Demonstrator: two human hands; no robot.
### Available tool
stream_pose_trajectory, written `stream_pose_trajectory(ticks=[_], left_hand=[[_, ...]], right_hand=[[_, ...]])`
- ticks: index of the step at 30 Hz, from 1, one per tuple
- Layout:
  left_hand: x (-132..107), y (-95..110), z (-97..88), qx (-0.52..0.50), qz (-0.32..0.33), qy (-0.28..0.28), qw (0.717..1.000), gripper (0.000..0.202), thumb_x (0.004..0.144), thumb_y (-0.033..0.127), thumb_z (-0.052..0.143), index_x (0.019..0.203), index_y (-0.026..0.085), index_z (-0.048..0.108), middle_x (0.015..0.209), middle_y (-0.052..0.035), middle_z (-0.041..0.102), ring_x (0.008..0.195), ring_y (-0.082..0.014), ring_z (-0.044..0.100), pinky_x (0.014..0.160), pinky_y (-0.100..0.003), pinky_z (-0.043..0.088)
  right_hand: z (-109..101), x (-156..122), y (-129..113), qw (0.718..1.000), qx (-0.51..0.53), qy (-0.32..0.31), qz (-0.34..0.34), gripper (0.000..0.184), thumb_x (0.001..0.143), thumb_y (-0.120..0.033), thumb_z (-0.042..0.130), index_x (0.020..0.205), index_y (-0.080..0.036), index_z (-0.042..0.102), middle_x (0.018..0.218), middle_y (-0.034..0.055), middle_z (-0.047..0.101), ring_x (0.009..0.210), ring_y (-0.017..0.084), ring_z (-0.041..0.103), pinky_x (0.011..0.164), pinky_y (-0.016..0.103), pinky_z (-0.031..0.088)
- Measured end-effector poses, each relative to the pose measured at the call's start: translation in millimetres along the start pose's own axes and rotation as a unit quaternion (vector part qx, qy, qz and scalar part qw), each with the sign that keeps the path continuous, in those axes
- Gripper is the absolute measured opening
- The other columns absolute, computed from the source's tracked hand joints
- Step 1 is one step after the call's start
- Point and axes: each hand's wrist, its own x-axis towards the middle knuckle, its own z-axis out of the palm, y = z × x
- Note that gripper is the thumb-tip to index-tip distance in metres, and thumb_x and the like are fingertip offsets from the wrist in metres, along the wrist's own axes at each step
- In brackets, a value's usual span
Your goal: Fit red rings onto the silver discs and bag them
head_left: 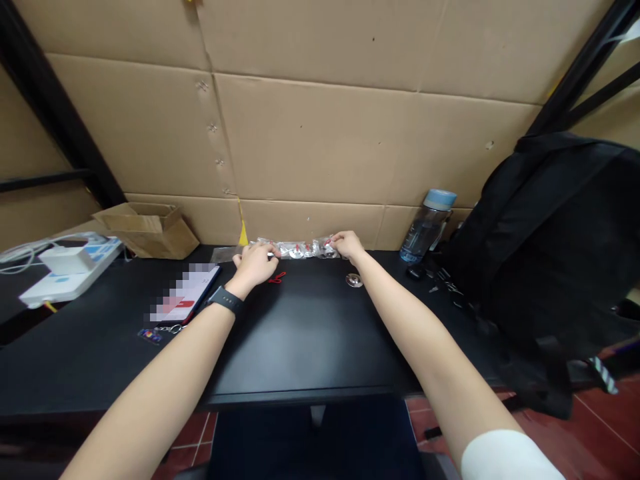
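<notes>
Both my arms reach to the far edge of a black table (300, 333). A strip of clear plastic packets (300, 249) with small silver and red parts lies along the cardboard wall. My left hand (255, 263), a dark band on its wrist, is closed on the strip's left end. My right hand (347, 244) pinches its right end. A small red piece (277, 277) lies by my left hand, and a round silver part (354, 281) lies just below my right wrist.
A phone (184, 299) and keyring (160, 331) lie at left, with an open cardboard box (145, 230) and a white power strip (70, 267) beyond. A water bottle (426, 228) and black backpack (550, 267) stand at right. A cardboard wall backs the table.
</notes>
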Motion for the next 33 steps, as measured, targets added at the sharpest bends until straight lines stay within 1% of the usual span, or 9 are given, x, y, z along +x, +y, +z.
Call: stream_pose_trajectory(ticks=[3, 6, 9, 13, 15, 19, 22, 28, 33], left_hand=[[0, -4, 2.9, 0.005, 0.012, -0.029, 1.0, 0.022, 0.087, 0.031, 0.056, 0.1, 0.032, 0.073, 0.13, -0.0037, 0.065, 0.123, -0.0365, 0.051, 0.096, -0.054, 0.038], [-3, -1, 8.8, 0.011, 0.05, -0.044, 0.998, 0.021, 0.087, 0.034, 0.057, 0.1, 0.032, 0.073, 0.127, -0.0036, 0.066, 0.125, -0.0361, 0.048, 0.097, -0.053, 0.037], [-7, 5, 13.3, 0.018, 0.078, -0.047, 0.996, 0.02, 0.087, 0.034, 0.057, 0.099, 0.032, 0.073, 0.125, -0.0044, 0.066, 0.125, -0.0359, 0.046, 0.097, -0.052, 0.036], [-11, 13, 13.3, 0.016, 0.098, -0.049, 0.994, 0.02, 0.087, 0.033, 0.056, 0.099, 0.031, 0.073, 0.126, -0.0057, 0.065, 0.124, -0.0355, 0.047, 0.098, -0.053, 0.035], [-12, 15, 12.3, 0.016, 0.1, -0.051, 0.994, 0.02, 0.087, 0.032, 0.056, 0.099, 0.03, 0.073, 0.126, -0.0062, 0.065, 0.123, -0.0355, 0.047, 0.098, -0.053, 0.035], [-12, 14, 12.1, 0.018, 0.098, -0.052, 0.994, 0.019, 0.087, 0.032, 0.057, 0.097, 0.031, 0.072, 0.124, -0.0058, 0.066, 0.123, -0.0357, 0.048, 0.098, -0.054, 0.035], [-12, 13, 13.5, 0.015, 0.1, -0.053, 0.993, 0.018, 0.087, 0.033, 0.057, 0.096, 0.031, 0.072, 0.122, -0.0056, 0.066, 0.122, -0.0355, 0.048, 0.097, -0.053, 0.035], [-11, 12, 17.9, 0.013, 0.102, -0.048, 0.994, 0.019, 0.086, 0.035, 0.058, 0.096, 0.032, 0.073, 0.126, -0.0042, 0.064, 0.124, -0.0354, 0.047, 0.098, -0.053, 0.035], [-12, 14, 18.0, 0.012, 0.105, -0.052, 0.993, 0.019, 0.086, 0.036, 0.057, 0.096, 0.032, 0.073, 0.127, -0.0038, 0.064, 0.123, -0.0355, 0.047, 0.097, -0.053, 0.035]], right_hand=[[12, 4, -2, 1.0, -0.018, 0.007, 0.019, 0.011, 0.073, -0.024, 0.077, 0.082, -0.022, 0.074, 0.092, 0.0062, 0.076, 0.1, 0.026, 0.067, 0.093, 0.039, 0.046], [18, 1, -1, 0.998, -0.053, 0.026, 0.017, 0.015, 0.076, -0.029, 0.077, 0.089, -0.024, 0.071, 0.104, 0.0058, 0.075, 0.11, 0.028, 0.064, 0.102, 0.045, 0.039], [18, -3, 0, 0.994, -0.099, 0.035, 0.019, 0.018, 0.079, -0.03, 0.074, 0.096, -0.027, 0.068, 0.106, 0.0049, 0.075, 0.109, 0.027, 0.064, 0.104, 0.046, 0.035], [16, -7, -7, 0.988, -0.155, 0.007, 0.021, 0.015, 0.082, -0.033, 0.07, 0.095, -0.026, 0.068, 0.104, 0.007, 0.074, 0.107, 0.029, 0.065, 0.103, 0.049, 0.032], [17, -11, -12, 0.982, -0.189, -0.002, 0.013, 0.025, 0.082, -0.043, 0.07, 0.098, -0.024, 0.068, 0.104, 0.0099, 0.074, 0.106, 0.032, 0.065, 0.102, 0.052, 0.031], [24, -19, -21, 0.965, -0.263, 0.009, -0.015, 0.054, 0.077, -0.061, 0.072, 0.109, -0.018, 0.065, 0.11, 0.0162, 0.072, 0.108, 0.035, 0.065, 0.101, 0.052, 0.03], [32, -22, -24, 0.954, -0.297, 0.017, -0.025, 0.061, 0.076, -0.066, 0.071, 0.111, -0.016, 0.065, 0.112, 0.019, 0.071, 0.11, 0.035, 0.063, 0.101, 0.051, 0.028], [43, -25, -26, 0.943, -0.326, 0.04, -0.053, 0.062, 0.076, -0.061, 0.073, 0.113, -0.012, 0.067, 0.114, 0.0225, 0.07, 0.112, 0.037, 0.06, 0.102, 0.05, 0.025], [47, -30, -27, 0.93, -0.347, 0.08, -0.09, 0.052, 0.079, -0.048, 0.073, 0.114, -0.011, 0.066, 0.113, 0.0226, 0.071, 0.112, 0.037, 0.058, 0.103, 0.049, 0.024]])
